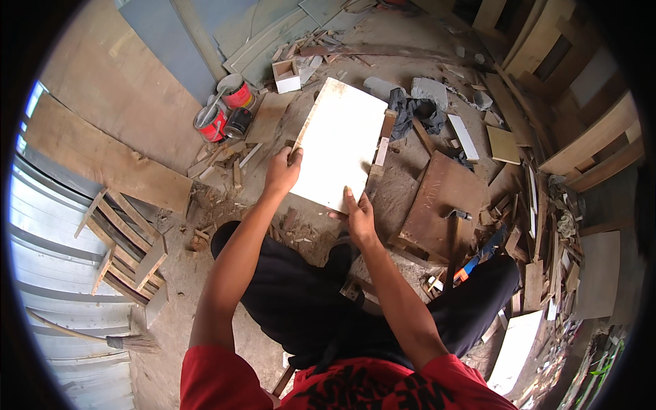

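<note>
Both my hands hold a white rectangular board (338, 140), tilted in front of me above my knees. My left hand (283, 172) closes on its left edge, thumb on the white face. At the lower right corner, my right hand (359, 213) pinches the board, its thumb on top and fingers underneath. A brown wooden panel (444, 195) lies to the right of the board. On that panel's near side rests a hammer (454, 242), close to my right knee. Beside it is a blue tool with an orange end (484, 254), perhaps a saw.
Red paint cans (212, 123) and a dark can (239, 121) stand at the left back. A small white-fronted wooden box (285, 75) sits nearby. Black plastic (417, 113) and wood scraps litter the right. A slatted wooden piece (126, 246) and a broom (133, 342) lie at left.
</note>
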The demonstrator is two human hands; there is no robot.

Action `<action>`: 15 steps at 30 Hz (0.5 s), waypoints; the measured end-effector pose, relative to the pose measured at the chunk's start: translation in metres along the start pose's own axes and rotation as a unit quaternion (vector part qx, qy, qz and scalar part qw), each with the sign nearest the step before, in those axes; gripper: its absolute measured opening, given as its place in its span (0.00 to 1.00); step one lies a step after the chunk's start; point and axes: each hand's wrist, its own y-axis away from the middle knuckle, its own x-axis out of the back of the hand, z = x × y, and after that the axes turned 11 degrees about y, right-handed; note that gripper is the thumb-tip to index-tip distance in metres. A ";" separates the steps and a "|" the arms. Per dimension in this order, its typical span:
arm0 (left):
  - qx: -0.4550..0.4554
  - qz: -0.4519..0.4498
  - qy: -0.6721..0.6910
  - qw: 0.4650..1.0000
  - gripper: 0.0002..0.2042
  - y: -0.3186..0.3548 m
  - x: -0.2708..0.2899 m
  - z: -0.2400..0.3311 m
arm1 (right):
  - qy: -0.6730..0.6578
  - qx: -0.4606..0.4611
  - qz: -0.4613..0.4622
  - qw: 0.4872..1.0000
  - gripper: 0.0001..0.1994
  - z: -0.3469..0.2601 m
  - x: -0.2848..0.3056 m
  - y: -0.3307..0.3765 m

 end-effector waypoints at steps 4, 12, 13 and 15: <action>0.064 -0.032 0.104 0.992 0.24 0.004 0.038 0.016 | -0.015 0.013 -0.030 0.999 0.21 -0.014 -0.005 0.012; 0.084 0.012 0.558 0.825 0.30 0.034 0.077 0.022 | 0.160 0.019 -0.093 0.983 0.17 -0.150 0.058 0.009; 0.080 0.025 0.569 0.818 0.29 0.039 0.072 0.022 | 0.070 0.034 -0.050 0.996 0.17 -0.161 0.078 -0.003; 0.079 0.134 0.685 0.712 0.24 0.061 0.041 0.033 | -0.029 0.098 0.003 0.995 0.22 -0.174 0.095 -0.015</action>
